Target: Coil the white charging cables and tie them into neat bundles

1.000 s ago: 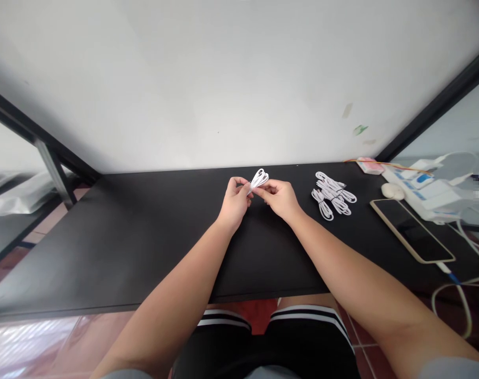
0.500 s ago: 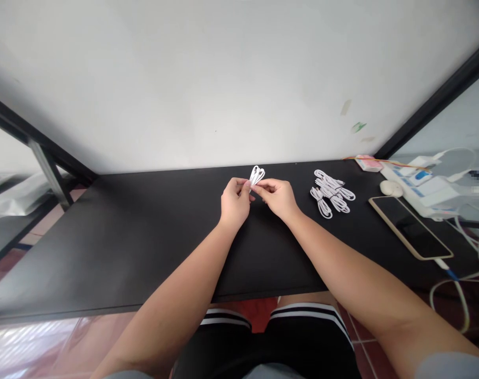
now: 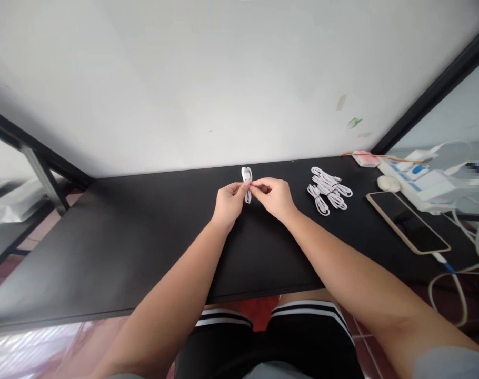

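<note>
A coiled white cable [image 3: 246, 173] stands nearly upright between my hands, above the black table [image 3: 152, 226]. My left hand [image 3: 230, 202] is closed on the coil, thumb and fingers pinching its middle from the left. From the right, my right hand [image 3: 274, 197] pinches at the same spot, its thumb and forefinger pressed together at the coil's waist. Whatever small piece lies between the right fingertips is too small to make out. Loops of the coil show above and below the fingers. Several more bundled white cables [image 3: 330, 188] lie in a pile to the right of my right hand.
At the right are a phone [image 3: 409, 221] plugged into a charging cable, a rounded white object [image 3: 388, 183], and a power strip [image 3: 413, 184] with plugs. A pink-and-white box [image 3: 366, 159] sits by the wall [image 3: 231, 79]. Black frame posts rise at both sides.
The coil has turned from a rightward slant to nearly upright, and its lower loops now show below the fingers. Both hands have shifted slightly left; the view has shifted slightly too.
</note>
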